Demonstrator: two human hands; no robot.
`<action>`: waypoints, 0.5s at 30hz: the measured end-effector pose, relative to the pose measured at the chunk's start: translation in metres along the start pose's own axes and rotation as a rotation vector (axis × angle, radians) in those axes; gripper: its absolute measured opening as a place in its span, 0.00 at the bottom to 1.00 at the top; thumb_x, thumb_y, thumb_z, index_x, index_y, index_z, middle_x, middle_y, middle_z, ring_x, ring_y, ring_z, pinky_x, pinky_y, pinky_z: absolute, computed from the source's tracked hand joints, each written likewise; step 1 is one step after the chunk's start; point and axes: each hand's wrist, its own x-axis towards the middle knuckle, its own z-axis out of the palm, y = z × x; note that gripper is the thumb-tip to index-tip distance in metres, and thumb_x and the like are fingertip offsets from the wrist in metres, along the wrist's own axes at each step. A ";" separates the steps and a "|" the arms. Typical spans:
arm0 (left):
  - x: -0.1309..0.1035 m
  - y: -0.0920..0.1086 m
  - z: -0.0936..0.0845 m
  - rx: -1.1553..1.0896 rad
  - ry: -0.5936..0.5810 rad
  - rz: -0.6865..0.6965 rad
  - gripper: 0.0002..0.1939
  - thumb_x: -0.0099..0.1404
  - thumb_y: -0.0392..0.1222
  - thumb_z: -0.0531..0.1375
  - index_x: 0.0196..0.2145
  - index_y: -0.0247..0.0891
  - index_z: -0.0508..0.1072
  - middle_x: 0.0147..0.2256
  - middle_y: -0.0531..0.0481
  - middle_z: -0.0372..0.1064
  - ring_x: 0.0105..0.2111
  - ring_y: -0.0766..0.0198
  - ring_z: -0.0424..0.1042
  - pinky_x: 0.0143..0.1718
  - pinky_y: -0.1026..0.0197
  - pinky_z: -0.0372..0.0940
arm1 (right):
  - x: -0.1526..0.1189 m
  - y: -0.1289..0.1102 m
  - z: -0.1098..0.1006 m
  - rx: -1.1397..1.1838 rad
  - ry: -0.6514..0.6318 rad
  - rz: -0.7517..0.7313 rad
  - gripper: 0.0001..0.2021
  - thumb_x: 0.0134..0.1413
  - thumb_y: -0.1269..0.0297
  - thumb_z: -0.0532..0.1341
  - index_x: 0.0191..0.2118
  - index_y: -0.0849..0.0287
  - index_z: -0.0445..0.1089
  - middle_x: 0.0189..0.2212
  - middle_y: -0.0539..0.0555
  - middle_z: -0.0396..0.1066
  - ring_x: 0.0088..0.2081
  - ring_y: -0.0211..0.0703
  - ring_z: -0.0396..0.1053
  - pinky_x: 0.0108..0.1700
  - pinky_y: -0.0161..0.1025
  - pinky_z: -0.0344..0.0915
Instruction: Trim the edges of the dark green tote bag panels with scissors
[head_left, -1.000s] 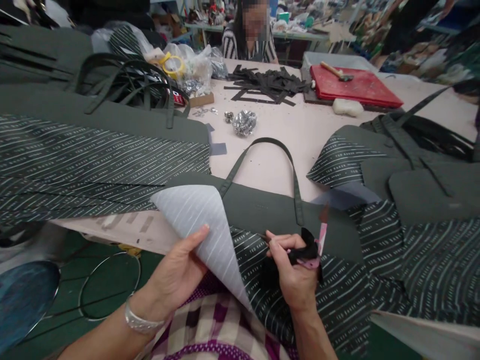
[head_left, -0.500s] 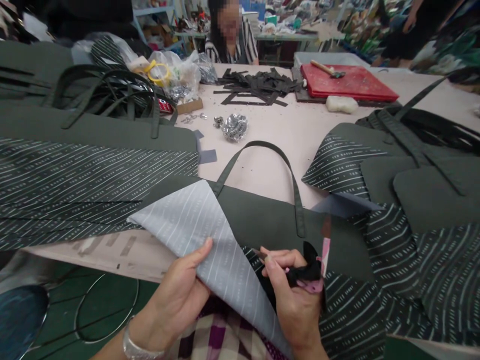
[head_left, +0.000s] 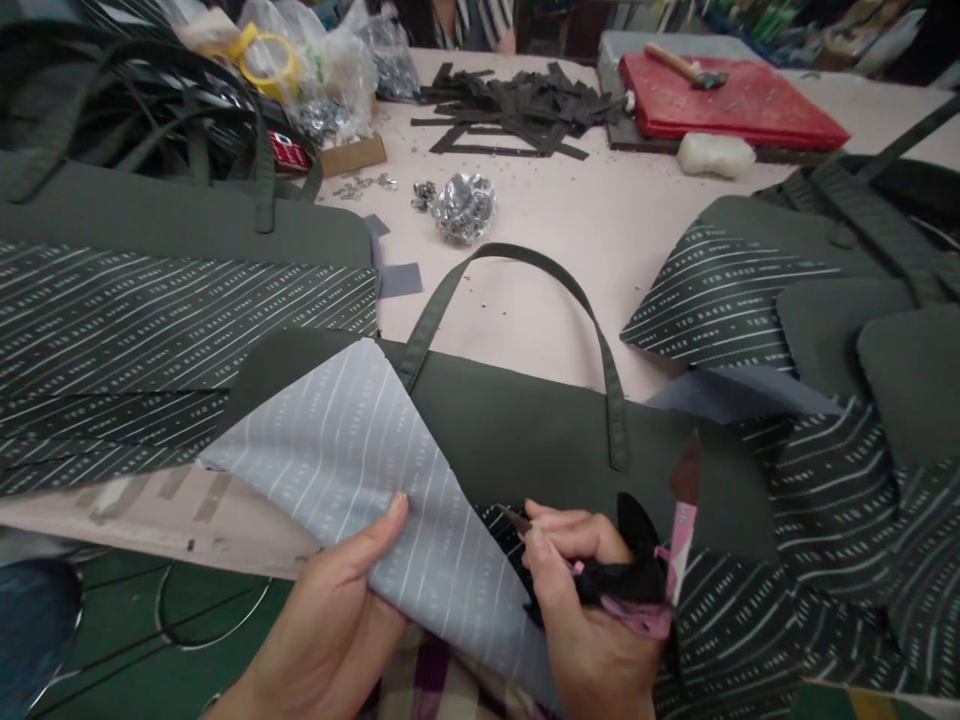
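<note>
My left hand (head_left: 345,590) pinches a folded-over flap of fabric, thumb on top; its grey underside (head_left: 337,430) with pale stripes faces up. The flap belongs to a dark panel (head_left: 532,425) with a looped strap handle (head_left: 517,255). Just right of the flap, my right hand (head_left: 585,600) is closed around a pointed cutting tool (head_left: 517,520), whose dark tip is close to the striped fabric. Black and pink wrapping (head_left: 637,590) shows at that hand, and a pink-handled blade (head_left: 684,490) sticks up beside it. Whether the two are one tool I cannot tell.
Striped bag panels lie stacked left (head_left: 135,330) and right (head_left: 832,480). Farther back are a bag of metal fittings (head_left: 465,208), dark strips (head_left: 517,105), yellow tape (head_left: 268,65) and a hammer (head_left: 682,65) on a red board (head_left: 739,105). Another person (head_left: 480,22) is opposite.
The view has tipped down and come closer. My left hand and the flap sit slightly farther left; both hands keep their holds, and the tool tip stays near the fabric.
</note>
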 end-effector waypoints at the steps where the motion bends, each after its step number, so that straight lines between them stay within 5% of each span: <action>1: 0.000 0.000 -0.001 -0.006 0.001 -0.006 0.16 0.64 0.37 0.66 0.50 0.34 0.78 0.46 0.43 0.81 0.49 0.50 0.78 0.54 0.52 0.72 | 0.000 0.001 0.000 -0.015 -0.005 -0.020 0.10 0.58 0.73 0.62 0.26 0.55 0.67 0.24 0.43 0.70 0.33 0.33 0.75 0.47 0.31 0.76; 15: 0.001 0.000 0.001 -0.033 0.030 -0.034 0.10 0.64 0.37 0.66 0.44 0.39 0.81 0.41 0.46 0.82 0.49 0.47 0.78 0.53 0.48 0.72 | 0.001 -0.005 0.002 -0.040 0.033 0.031 0.10 0.57 0.72 0.62 0.24 0.56 0.67 0.23 0.45 0.70 0.33 0.34 0.75 0.45 0.33 0.78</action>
